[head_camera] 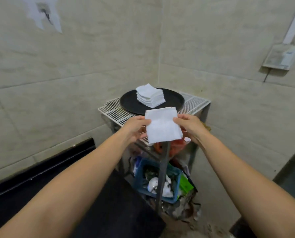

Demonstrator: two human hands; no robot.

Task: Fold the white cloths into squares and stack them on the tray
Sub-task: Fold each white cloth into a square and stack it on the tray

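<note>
I hold a white cloth (162,126) in the air, folded into a rough square, in front of the rack's near edge. My left hand (136,128) pinches its left edge and my right hand (191,126) pinches its right edge. Beyond it a round black tray (173,99) lies on a white wire rack (194,102). On the tray stands a stack of several folded white cloths (150,95), slightly left of the tray's middle.
The rack stands in a corner of tiled walls. Below its top, a blue basket (175,172) holds clutter, with red items (175,145) on a shelf above it. A dark surface (40,169) runs along the left wall. A grey box (280,57) hangs on the right wall.
</note>
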